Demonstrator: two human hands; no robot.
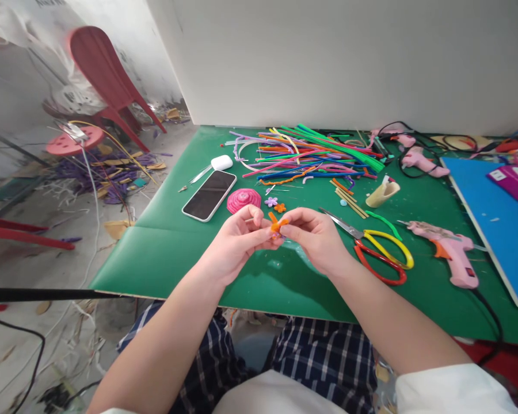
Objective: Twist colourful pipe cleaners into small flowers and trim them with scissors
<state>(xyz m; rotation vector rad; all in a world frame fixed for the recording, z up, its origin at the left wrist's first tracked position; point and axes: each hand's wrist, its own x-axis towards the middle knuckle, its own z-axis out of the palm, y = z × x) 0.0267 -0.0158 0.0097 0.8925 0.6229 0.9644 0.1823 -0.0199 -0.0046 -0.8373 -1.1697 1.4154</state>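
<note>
Between the fingertips of my left hand (242, 233) and my right hand (313, 236) is a small bent piece of orange pipe cleaner (274, 221). Both hands are closed in a pinch on it, above the green table. A little purple shows under the orange, partly hidden by my fingers. Just beyond my hands lie a purple flower (271, 202) and an orange flower (280, 207). A pink coiled disc (243, 199) sits behind my left hand. To the right of my right hand are scissors (382, 250) with one yellow and one red handle.
Many coloured pipe cleaners (311, 152) are heaped at the back of the green table (155, 253). A phone (210, 195) and white earbuds case (221, 163) lie left. A pink glue gun (451, 247), a blue board (496, 218) and a beige tube (383, 192) are right.
</note>
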